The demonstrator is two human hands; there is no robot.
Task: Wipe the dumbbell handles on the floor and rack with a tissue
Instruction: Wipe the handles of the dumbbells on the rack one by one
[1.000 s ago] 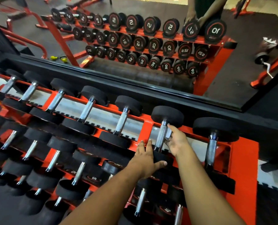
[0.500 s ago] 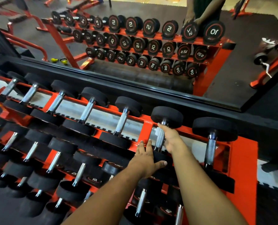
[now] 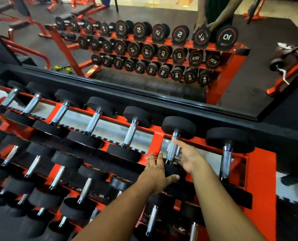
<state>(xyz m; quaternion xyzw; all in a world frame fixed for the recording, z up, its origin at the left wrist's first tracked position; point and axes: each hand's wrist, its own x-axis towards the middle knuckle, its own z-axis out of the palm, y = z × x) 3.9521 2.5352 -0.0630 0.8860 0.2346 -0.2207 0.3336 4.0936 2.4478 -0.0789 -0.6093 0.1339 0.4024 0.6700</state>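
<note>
Two hands on top tier of orange rack (image 3: 259,171), near right end. Left hand (image 3: 157,173), fingers straight, presses near black head of dumbbell (image 3: 172,152). Right hand (image 3: 188,157) blurred at chrome handle; grip, tissue cannot tell.

Black-headed dumbbell (image 3: 173,150) with chrome handle, lying across the orange rack's (image 3: 259,180) top tier, second from the right end. Pale tissue (image 3: 170,150) wrapped against the handle, blurred. More dumbbells along the lower tiers.
</note>
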